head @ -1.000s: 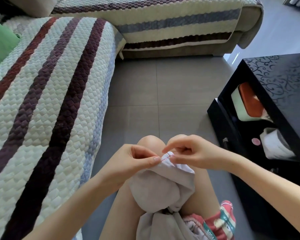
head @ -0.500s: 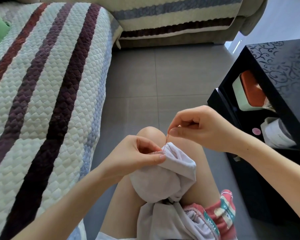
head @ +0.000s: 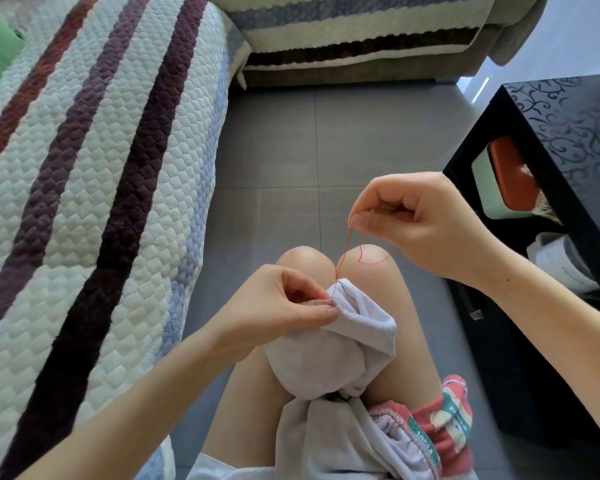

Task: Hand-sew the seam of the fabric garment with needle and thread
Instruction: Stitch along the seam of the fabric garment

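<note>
L hand (head: 284, 306) pinches the seam edge of the pale fabric garment (head: 329, 348) btwn thumb & forefinger, other fingers curled behind. Garment drapes over my thighs at 6 o'clock, its top edge bunched just below my knees. R hand (head: 420, 226), at 1 o'clock from the L, is clenched, thumb & forefinger pinching the red thread (head: 343, 256); needle too small to make out. Thread runs from seam up to R fingers, w/ a slack loop hanging beside. Striped sofa cover (head: 84, 168) at 9 o'clock, black shelf unit (head: 568, 116) at 3.
</note>
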{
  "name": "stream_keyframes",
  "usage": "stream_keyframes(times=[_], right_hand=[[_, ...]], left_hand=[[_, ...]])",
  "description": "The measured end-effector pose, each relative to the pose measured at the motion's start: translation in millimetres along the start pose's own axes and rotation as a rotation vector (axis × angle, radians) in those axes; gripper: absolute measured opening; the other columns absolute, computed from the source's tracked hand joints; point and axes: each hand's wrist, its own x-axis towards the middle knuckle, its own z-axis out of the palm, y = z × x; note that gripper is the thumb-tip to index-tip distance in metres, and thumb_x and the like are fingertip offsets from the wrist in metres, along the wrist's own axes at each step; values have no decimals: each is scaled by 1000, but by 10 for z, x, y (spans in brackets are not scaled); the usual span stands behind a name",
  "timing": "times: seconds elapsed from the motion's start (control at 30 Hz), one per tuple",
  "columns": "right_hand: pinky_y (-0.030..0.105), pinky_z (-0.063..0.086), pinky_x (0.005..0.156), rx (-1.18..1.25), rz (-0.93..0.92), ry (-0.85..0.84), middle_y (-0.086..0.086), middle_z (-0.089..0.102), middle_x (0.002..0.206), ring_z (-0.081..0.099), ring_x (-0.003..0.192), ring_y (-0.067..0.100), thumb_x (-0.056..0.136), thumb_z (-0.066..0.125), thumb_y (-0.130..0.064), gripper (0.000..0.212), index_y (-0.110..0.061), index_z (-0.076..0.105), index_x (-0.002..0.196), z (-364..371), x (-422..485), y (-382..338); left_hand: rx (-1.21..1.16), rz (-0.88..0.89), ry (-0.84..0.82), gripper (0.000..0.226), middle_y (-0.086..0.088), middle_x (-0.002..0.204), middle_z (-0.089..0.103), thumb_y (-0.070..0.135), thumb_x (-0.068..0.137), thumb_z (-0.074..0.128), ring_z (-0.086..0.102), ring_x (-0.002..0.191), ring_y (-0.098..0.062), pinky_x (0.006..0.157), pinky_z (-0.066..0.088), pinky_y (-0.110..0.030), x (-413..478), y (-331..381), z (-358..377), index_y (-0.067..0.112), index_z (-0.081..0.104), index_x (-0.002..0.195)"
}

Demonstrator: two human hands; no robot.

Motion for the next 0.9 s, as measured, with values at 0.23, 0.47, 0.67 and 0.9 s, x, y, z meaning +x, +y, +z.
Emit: stream_keyframes(times=[0.23,0.47,0.67,0.9], right_hand=[[31,37,53,13,45,67,19,59,61,49,56,30,80,64,-10,9,-3,68,76,42,36,39],[24,27,54,188,357,-430,8,38,62,34,57,8,88,67,-17,19,-24,71,106,202,-242,308],[13,24,51,173,431,-542,-11,28,55,29,51,3,87,63,-1,15,-7,66,74,244,-428,332],[20,24,48,290,381,-473,-5,37,53,31,50,7,75,64,-35,28,-17,53,58,-258,-606,-115]], left_hand=[[-18,2,-22,10,2,70,72,10,76,78,64,69,-2,65,48,-16,-14,3,-1,18,77,71],[-181,24,-109,6,4,71,71,17,66,76,63,69,-2,64,46,-11,-17,-20,-87,22,78,68],[-202,33,-169,9,0,74,72,14,68,72,65,71,-6,66,49,-14,21,4,-191,19,79,71],[-30,87,-319,3,3,69,67,18,66,78,59,66,-3,64,44,-13,-4,152,-235,20,77,69]])
